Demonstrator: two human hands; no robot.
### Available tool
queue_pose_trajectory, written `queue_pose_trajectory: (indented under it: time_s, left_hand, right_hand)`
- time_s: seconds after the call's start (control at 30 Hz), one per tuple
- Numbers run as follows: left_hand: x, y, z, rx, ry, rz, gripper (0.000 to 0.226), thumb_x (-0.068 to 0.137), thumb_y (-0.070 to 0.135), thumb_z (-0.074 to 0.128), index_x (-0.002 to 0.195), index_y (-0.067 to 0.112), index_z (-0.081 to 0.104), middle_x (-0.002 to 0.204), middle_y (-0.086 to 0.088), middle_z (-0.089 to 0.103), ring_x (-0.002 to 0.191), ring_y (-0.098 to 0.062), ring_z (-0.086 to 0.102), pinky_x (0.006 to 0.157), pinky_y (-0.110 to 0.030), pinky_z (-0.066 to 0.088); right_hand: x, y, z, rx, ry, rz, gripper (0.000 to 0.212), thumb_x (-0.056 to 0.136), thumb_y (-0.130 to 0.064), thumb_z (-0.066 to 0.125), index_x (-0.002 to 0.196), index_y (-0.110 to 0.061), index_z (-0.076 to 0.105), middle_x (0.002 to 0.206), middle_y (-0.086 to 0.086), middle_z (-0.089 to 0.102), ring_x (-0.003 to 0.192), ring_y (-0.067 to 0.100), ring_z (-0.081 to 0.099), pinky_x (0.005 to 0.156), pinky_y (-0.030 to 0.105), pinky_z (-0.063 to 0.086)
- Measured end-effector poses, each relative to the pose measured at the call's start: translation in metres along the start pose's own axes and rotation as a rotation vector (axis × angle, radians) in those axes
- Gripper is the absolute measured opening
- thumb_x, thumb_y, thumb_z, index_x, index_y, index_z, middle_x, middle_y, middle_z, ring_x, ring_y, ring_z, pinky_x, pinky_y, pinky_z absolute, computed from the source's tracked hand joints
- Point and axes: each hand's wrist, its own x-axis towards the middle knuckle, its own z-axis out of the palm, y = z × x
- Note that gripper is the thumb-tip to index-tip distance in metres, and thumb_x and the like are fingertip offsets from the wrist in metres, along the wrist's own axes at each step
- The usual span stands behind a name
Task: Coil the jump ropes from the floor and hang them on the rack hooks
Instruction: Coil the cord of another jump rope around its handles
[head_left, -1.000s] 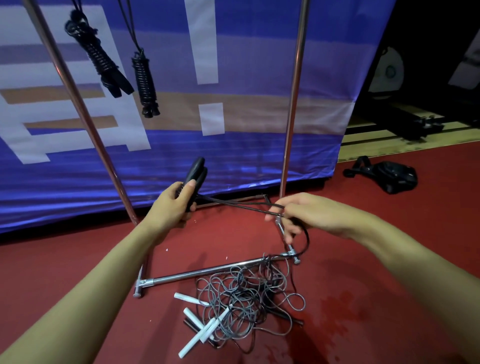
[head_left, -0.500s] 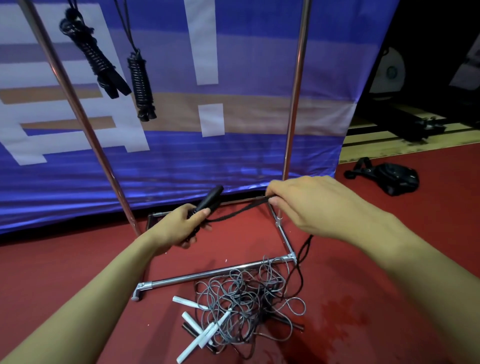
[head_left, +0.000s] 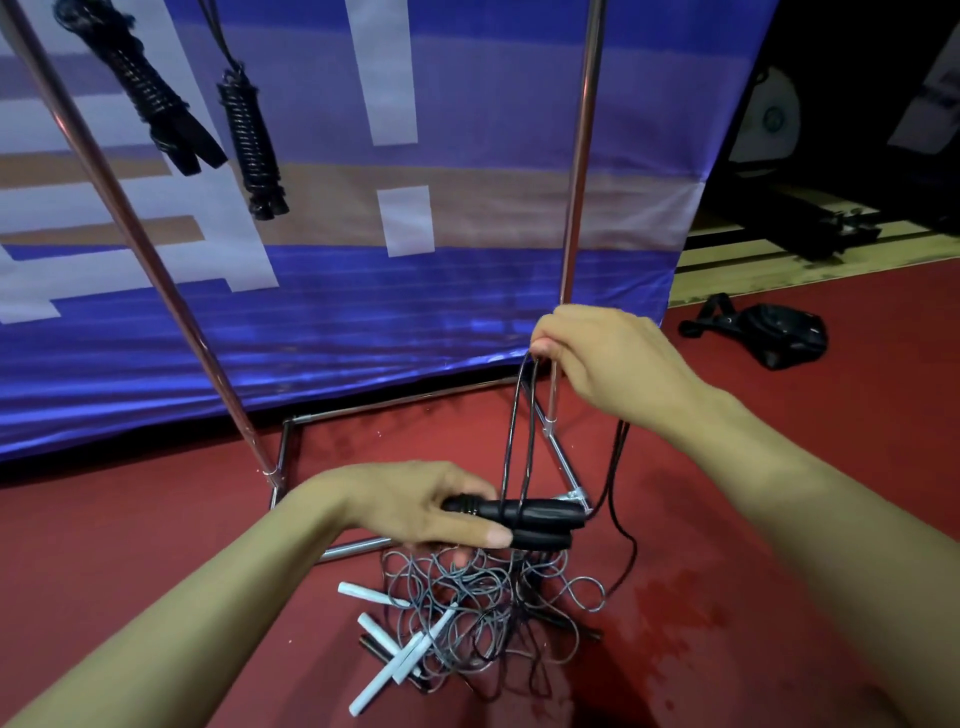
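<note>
Head view: your left hand (head_left: 415, 512) grips both black handles (head_left: 524, 522) level above the floor pile (head_left: 483, 618). Your right hand (head_left: 613, 364) pinches the cord (head_left: 519, 431) overhead, taut, likely to wrap it around them. Two coiled ropes (head_left: 249, 140) already hang on the rack (head_left: 579, 208).
</note>
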Motion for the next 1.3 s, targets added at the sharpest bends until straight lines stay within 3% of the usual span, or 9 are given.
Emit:
queue_pose_trajectory:
  time_s: [0.3, 0.47, 0.63, 0.7, 0.8, 1.03, 1.1, 1.17, 1.3]
  left_hand:
    - [-0.007, 0.032, 0.007, 0.001, 0.292, 0.255, 0.053, 0.092, 0.048, 0.073, 0.072, 0.003, 0.057, 0.060, -0.010, 0.039, 0.055, -0.018, 0.035, 0.054, -0.042, 0.026]
    - [-0.020, 0.025, -0.003, -0.095, 0.557, 0.242, 0.032, 0.093, 0.041, 0.069, 0.076, 0.014, 0.071, 0.058, -0.002, 0.067, 0.051, -0.012, 0.057, 0.056, -0.022, 0.045]
    - [-0.022, 0.015, -0.014, -0.230, 0.898, 0.188, 0.037, 0.092, 0.049, 0.059, 0.083, 0.015, 0.066, 0.058, -0.006, 0.065, 0.043, -0.017, 0.049, 0.047, -0.022, 0.041]
    - [-0.021, 0.009, -0.020, -0.263, 0.969, 0.174, 0.026, 0.099, 0.045, 0.058, 0.112, 0.024, 0.066, 0.062, -0.008, 0.066, 0.044, -0.019, 0.049, 0.047, -0.022, 0.040]
    - [-0.021, 0.003, -0.020, -0.323, 0.978, 0.165, 0.041, 0.104, 0.034, 0.058, 0.143, 0.044, 0.049, 0.065, -0.010, 0.064, 0.048, -0.019, 0.054, 0.044, -0.023, 0.044]
    - [-0.008, 0.000, -0.014, -0.419, 0.963, 0.161, 0.025, 0.107, 0.030, 0.053, 0.093, 0.010, 0.049, 0.068, -0.002, 0.054, 0.048, -0.018, 0.048, 0.037, -0.026, 0.038]
    - [-0.006, -0.004, -0.016, -0.367, 0.949, 0.123, 0.027, 0.107, 0.030, 0.054, 0.090, 0.009, 0.048, 0.066, -0.004, 0.054, 0.045, -0.018, 0.047, 0.036, -0.026, 0.037]
    - [-0.002, -0.005, -0.014, -0.267, 0.879, 0.092, 0.028, 0.106, 0.027, 0.055, 0.089, 0.007, 0.048, 0.061, -0.006, 0.055, 0.039, -0.019, 0.049, 0.034, -0.025, 0.038]
    - [0.004, -0.006, -0.009, -0.213, 0.795, 0.085, 0.026, 0.106, 0.027, 0.056, 0.096, 0.004, 0.052, 0.064, -0.004, 0.060, 0.042, -0.021, 0.057, 0.036, -0.024, 0.041]
  right_hand:
    - [-0.006, 0.018, 0.051, 0.243, -0.257, 0.032, 0.015, 0.104, -0.033, 0.052, 0.092, -0.026, 0.058, 0.076, -0.011, 0.065, 0.074, 0.007, 0.060, 0.072, 0.033, 0.051]
    - [-0.021, 0.020, 0.057, 0.392, -0.519, 0.055, 0.031, 0.108, -0.023, 0.041, 0.092, -0.006, 0.061, 0.093, 0.008, 0.062, 0.086, 0.016, 0.058, 0.079, 0.032, 0.043]
    - [-0.031, 0.006, 0.041, 0.534, -0.373, 0.101, 0.016, 0.110, -0.035, 0.036, 0.104, -0.033, 0.052, 0.077, -0.001, 0.058, 0.072, 0.016, 0.060, 0.077, 0.032, 0.049]
    - [-0.032, -0.003, 0.026, 0.536, -0.290, 0.030, 0.014, 0.108, -0.039, 0.040, 0.115, -0.034, 0.051, 0.074, 0.002, 0.058, 0.067, 0.019, 0.053, 0.069, 0.029, 0.043]
    - [-0.031, -0.012, 0.015, 0.495, -0.290, -0.047, 0.013, 0.105, -0.043, 0.049, 0.116, -0.036, 0.053, 0.066, 0.000, 0.056, 0.056, 0.019, 0.048, 0.060, 0.026, 0.038]
    - [-0.035, -0.025, 0.017, 0.411, -0.288, -0.077, 0.020, 0.108, -0.020, 0.045, 0.106, -0.024, 0.064, 0.081, -0.012, 0.055, 0.076, 0.005, 0.054, 0.072, 0.025, 0.038]
    - [-0.034, -0.038, 0.015, 0.377, -0.290, -0.012, 0.021, 0.107, -0.025, 0.043, 0.127, -0.022, 0.050, 0.067, -0.009, 0.052, 0.063, 0.006, 0.049, 0.062, 0.027, 0.033]
    - [-0.031, -0.050, 0.014, 0.364, -0.240, 0.046, 0.063, 0.102, -0.034, 0.049, 0.156, -0.026, 0.018, 0.058, -0.004, 0.057, 0.056, 0.009, 0.050, 0.056, 0.026, 0.033]
    - [-0.026, -0.050, 0.004, 0.401, -0.289, 0.086, 0.090, 0.102, -0.038, 0.055, 0.162, -0.034, -0.011, 0.055, -0.002, 0.063, 0.054, 0.014, 0.054, 0.054, 0.026, 0.037]
